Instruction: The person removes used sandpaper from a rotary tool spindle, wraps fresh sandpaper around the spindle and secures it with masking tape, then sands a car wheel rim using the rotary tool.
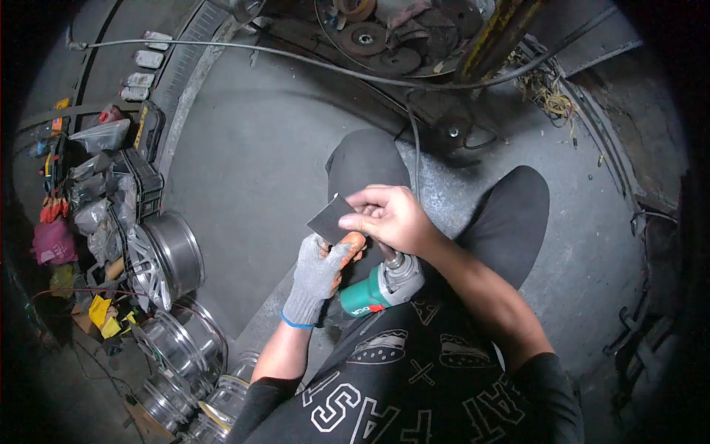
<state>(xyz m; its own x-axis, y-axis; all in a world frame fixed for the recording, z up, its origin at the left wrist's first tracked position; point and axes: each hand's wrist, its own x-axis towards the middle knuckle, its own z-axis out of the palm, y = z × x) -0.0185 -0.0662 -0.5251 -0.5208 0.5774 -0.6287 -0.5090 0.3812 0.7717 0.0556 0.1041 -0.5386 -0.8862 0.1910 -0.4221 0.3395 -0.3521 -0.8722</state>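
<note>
head view: dark square sheet [330, 220] pinched by bare right hand [393, 219]

its right edge is caught between thumb and nearly closed fingers, near the left knee [366, 157]. the gloved left hand [319, 270] is curled just below the sheet; whether anything is gripped there cannot be told. a green power tool [366, 293] is seen over the lap, close to both hands.

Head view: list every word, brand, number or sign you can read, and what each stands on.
"DCA": green power tool, upside down.
"FAS": black shirt, upside down, next letter unclear.
"AT": same shirt, upside down, neighbouring letter unclear.
"X": same shirt, between burger drawings.
Too small or blurred to read: markings on the small containers and black case, upper left.
</note>
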